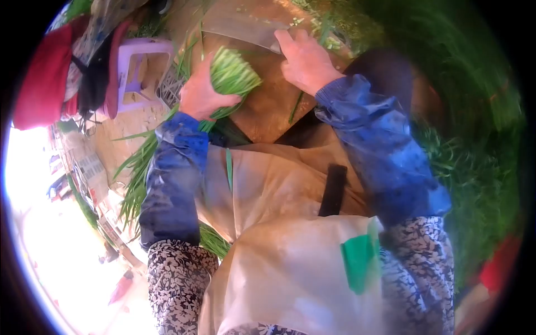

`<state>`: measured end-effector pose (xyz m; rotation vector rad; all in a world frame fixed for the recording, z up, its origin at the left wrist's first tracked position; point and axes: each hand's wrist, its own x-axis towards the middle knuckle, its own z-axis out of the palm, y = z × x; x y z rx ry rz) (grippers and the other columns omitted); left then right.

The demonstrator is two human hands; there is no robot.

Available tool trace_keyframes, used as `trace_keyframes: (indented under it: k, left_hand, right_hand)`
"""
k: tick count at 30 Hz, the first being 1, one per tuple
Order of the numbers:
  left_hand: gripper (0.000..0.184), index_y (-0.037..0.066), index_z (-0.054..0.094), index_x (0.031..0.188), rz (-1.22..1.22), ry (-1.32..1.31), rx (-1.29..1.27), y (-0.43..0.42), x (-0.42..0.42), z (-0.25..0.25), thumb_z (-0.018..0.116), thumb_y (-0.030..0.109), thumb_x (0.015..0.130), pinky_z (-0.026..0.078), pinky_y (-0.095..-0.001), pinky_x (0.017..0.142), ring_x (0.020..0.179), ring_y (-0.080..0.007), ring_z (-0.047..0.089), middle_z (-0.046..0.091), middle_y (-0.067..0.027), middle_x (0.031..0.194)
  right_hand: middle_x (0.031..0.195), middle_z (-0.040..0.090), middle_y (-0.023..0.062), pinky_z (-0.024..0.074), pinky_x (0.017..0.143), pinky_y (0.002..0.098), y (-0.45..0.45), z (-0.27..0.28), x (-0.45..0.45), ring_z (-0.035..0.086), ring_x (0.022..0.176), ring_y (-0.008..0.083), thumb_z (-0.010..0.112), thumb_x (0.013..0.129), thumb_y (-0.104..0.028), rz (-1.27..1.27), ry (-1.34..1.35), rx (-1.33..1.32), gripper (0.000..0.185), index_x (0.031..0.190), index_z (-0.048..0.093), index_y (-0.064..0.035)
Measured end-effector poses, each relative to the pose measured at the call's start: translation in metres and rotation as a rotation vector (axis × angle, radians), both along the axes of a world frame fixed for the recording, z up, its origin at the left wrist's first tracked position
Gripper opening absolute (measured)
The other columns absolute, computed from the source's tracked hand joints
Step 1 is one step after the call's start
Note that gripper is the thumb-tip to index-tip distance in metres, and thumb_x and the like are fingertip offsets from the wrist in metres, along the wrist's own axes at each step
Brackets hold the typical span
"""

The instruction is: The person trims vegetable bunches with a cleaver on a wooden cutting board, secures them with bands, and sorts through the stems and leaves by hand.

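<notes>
My left hand (202,92) is wrapped round a thick bunch of long green stalks (234,72), which look like garlic chives. Their evenly cut pale ends face up and right, and the leaves trail down past my left sleeve. My right hand (308,62) is closed at the right end of a knife with a wide, flat blade (243,30); its handle is hidden by my fingers. The blade lies beyond the cut ends, apart from them, over a brown wooden board (268,114).
Chopped green bits (329,36) lie at the board's far right. A lilac plastic stool (131,84) stands left, beside a red and black bag or cloth (47,72). Blurred heaps of greens (469,151) fill the right side. A beige apron (290,268) covers my lap.
</notes>
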<state>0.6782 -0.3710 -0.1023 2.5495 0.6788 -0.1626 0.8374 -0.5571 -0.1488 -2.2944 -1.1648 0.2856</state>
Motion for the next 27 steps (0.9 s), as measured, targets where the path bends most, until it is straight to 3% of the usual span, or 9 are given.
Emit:
trace_keyframes:
  k: [2,3,4,6,11,15,24,26,27]
  left_hand:
    - [0.104,0.004,0.038,0.143,-0.003,-0.041,-0.061,0.011,-0.003,-0.006,0.086,0.035,0.055,0.046,-0.0386,0.099,0.113,-0.0336,0.061,0.062,-0.0202,0.122]
    - [0.104,0.004,0.039,0.142,0.001,-0.042,-0.083,0.013,-0.002,-0.004,0.086,0.034,0.055,0.046,-0.0386,0.099,0.114,-0.0334,0.061,0.062,-0.0201,0.123]
    - [0.104,0.004,0.039,0.142,0.008,-0.044,-0.102,0.014,-0.003,-0.003,0.087,0.034,0.055,0.045,-0.0386,0.099,0.114,-0.0333,0.061,0.062,-0.0200,0.123]
    - [0.103,0.003,0.040,0.141,0.011,-0.026,-0.053,0.010,-0.001,0.001,0.087,0.034,0.055,0.045,-0.0389,0.098,0.114,-0.0334,0.061,0.062,-0.0197,0.123]
    - [0.099,0.003,0.044,0.138,0.032,-0.003,-0.112,0.012,-0.002,0.002,0.087,0.035,0.055,0.046,-0.0384,0.097,0.113,-0.0334,0.061,0.063,-0.0191,0.121]
    - [0.097,0.004,0.045,0.137,0.015,-0.019,-0.146,0.012,-0.001,0.004,0.087,0.036,0.055,0.046,-0.0383,0.096,0.112,-0.0336,0.061,0.063,-0.0188,0.120]
    - [0.098,0.004,0.047,0.135,0.009,-0.034,-0.163,0.012,0.004,0.002,0.085,0.044,0.054,0.047,-0.0400,0.094,0.110,-0.0357,0.062,0.064,-0.0209,0.119]
    - [0.101,0.004,0.046,0.136,0.029,0.001,-0.132,0.014,0.009,0.004,0.085,0.046,0.053,0.047,-0.0398,0.094,0.111,-0.0355,0.062,0.063,-0.0220,0.119]
    - [0.107,0.004,0.042,0.140,0.027,-0.012,-0.127,0.013,0.008,0.004,0.086,0.044,0.051,0.047,-0.0400,0.094,0.112,-0.0361,0.061,0.061,-0.0233,0.122]
  right_hand:
    - [0.095,0.062,0.0220,0.0505,0.080,0.0481,0.001,0.014,0.005,0.061,0.085,0.0416,0.058,0.082,-0.011,-0.079,0.202,0.021,0.046,0.127,0.051,-0.0069]
    - [0.084,0.063,0.0219,0.0493,0.076,0.0472,0.007,0.006,0.011,0.063,0.079,0.0406,0.058,0.086,-0.015,-0.092,0.312,0.107,0.032,0.116,0.053,-0.0032]
    - [0.084,0.063,0.0219,0.0493,0.076,0.0472,0.003,0.006,0.016,0.063,0.079,0.0406,0.058,0.086,-0.015,-0.100,0.318,0.106,0.032,0.116,0.053,-0.0032]
    - [0.084,0.063,0.0231,0.0465,0.072,0.0480,-0.018,0.030,0.020,0.063,0.087,0.0392,0.056,0.090,-0.018,0.011,0.618,0.119,0.023,0.105,0.052,-0.0014]
    - [0.068,0.058,0.0267,0.0423,0.059,0.0528,-0.031,0.059,-0.012,0.057,0.070,0.0492,0.058,0.092,-0.018,0.037,0.457,0.122,0.022,0.094,0.046,0.0002]
    - [0.070,0.058,0.0276,0.0423,0.060,0.0529,-0.032,0.065,-0.020,0.057,0.072,0.0493,0.057,0.092,-0.017,0.077,0.456,0.076,0.021,0.094,0.045,0.0007]
    - [0.076,0.060,0.0312,0.0456,0.065,0.0542,0.008,0.041,-0.023,0.059,0.077,0.0506,0.058,0.092,-0.017,0.105,0.472,0.007,0.023,0.095,0.048,0.0038]
    - [0.084,0.066,0.0298,0.0504,0.077,0.0560,0.019,0.028,-0.027,0.064,0.083,0.0483,0.051,0.091,-0.022,0.028,0.429,-0.043,0.026,0.099,0.054,0.0024]
    - [0.086,0.066,0.0298,0.0508,0.076,0.0557,0.024,0.026,-0.025,0.065,0.083,0.0480,0.051,0.091,-0.020,0.042,0.373,-0.044,0.023,0.100,0.055,0.0018]
